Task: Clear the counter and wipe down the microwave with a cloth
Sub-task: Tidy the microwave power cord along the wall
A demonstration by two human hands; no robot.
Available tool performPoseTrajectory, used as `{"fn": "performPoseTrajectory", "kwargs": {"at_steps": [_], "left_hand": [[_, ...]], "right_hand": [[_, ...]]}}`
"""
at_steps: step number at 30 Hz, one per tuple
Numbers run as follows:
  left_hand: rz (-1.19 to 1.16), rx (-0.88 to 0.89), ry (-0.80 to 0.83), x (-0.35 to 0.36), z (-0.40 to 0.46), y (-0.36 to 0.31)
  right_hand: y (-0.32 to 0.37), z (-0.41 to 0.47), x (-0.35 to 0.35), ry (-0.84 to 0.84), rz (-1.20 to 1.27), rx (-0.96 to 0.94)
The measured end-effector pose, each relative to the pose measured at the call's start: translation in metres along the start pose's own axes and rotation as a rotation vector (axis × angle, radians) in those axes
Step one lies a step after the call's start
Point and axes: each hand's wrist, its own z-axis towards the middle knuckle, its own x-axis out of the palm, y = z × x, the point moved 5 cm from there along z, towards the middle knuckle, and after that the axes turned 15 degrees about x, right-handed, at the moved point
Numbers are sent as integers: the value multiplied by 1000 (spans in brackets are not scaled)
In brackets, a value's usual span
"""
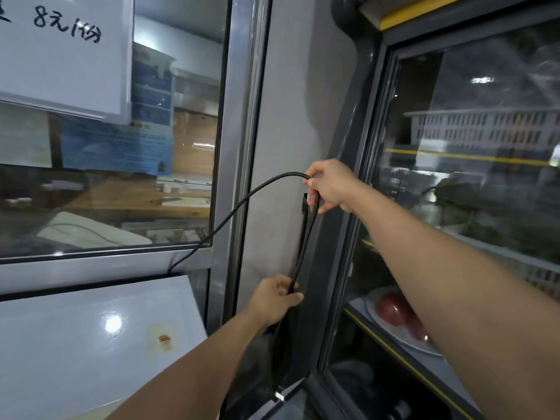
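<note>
A black power cord (242, 204) runs from behind the white microwave top (91, 334) at lower left up to my right hand (331, 186), which pinches it at its bend in front of the grey wall. From there the cord hangs down doubled to my left hand (277, 298), which grips the lower loop. A small black plug or clip (304, 204) shows just under my right fingers. No cloth is visible.
A glass-door display fridge (454, 207) stands at right, holding a plate with tomatoes (394, 309) and a white basket (485, 125). At left is a window in a metal frame (239, 147) with a whiteboard (60, 56) hung on it.
</note>
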Motion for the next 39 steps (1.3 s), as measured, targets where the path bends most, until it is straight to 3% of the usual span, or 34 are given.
{"fn": "performPoseTrajectory", "kwargs": {"at_steps": [5,10,17,21,28,39], "left_hand": [[-123,-18,-155,-19,13,3],[-31,19,-189,-51,38,-6],[209,37,-226,-120,73,-9],[488,8,-302,-161,87,1],[561,-66,-214,-187,118,39],[469,-88,-102,-183,144,53]], "right_hand": [[-6,21,-10,-86,-19,2],[-14,48,-18,-159,-38,-35],[-42,85,-9,-199,127,5],[-62,102,3,-165,242,31],[-92,119,31,-33,397,29],[-112,114,44,-92,393,36]]}}
